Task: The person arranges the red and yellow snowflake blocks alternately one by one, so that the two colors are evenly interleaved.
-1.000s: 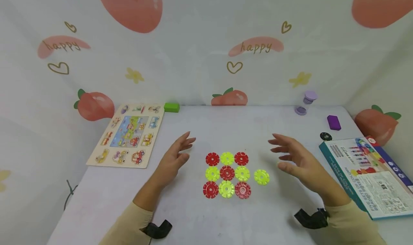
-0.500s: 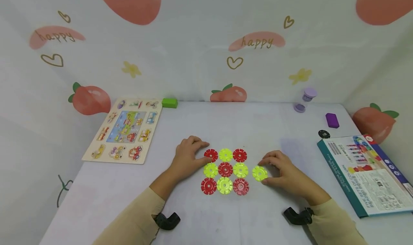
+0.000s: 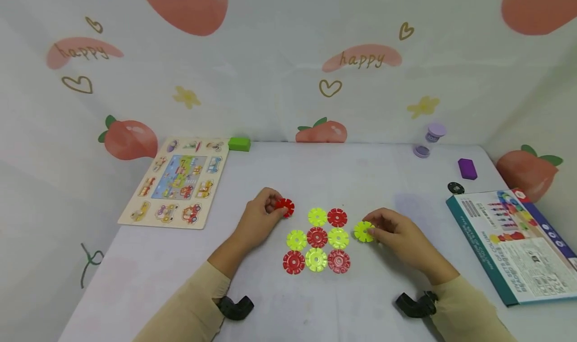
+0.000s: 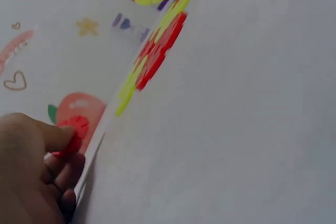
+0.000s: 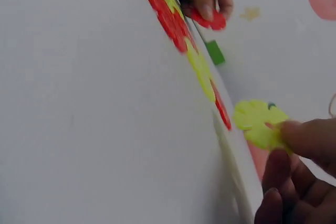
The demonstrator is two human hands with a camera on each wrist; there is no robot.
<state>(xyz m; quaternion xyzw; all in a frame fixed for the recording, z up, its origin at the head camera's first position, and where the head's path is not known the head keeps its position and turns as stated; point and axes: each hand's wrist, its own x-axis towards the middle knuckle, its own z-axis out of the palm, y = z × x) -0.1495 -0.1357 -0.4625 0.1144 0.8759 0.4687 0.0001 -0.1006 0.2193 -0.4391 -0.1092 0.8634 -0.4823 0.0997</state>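
Note:
My left hand (image 3: 258, 217) pinches a red notched disc (image 3: 285, 208) between thumb and fingers, raised off the table. In the left wrist view the thumb presses on the face of this red disc (image 4: 79, 126). On the other side, my right hand (image 3: 398, 236) pinches a yellow-green notched disc (image 3: 363, 231); the right wrist view shows that yellow disc (image 5: 258, 124) lifted too. Between the hands lie several red and yellow discs in rows, with a red disc (image 3: 317, 237) in the middle and a yellow disc (image 3: 296, 240) at the left. The back-left spot of the rows holds no disc.
A wooden picture puzzle board (image 3: 180, 182) and a green block (image 3: 239, 144) lie at the back left. To the right are a boxed toy set (image 3: 518, 242), a black disc (image 3: 456, 188), a purple block (image 3: 467, 169) and a sand timer (image 3: 429, 140). A printed cloth hangs behind.
Both hands came down to the discs from open poses. The left has taken the red disc from the back-left corner and moved it outward; the right has picked up the separate yellow disc.

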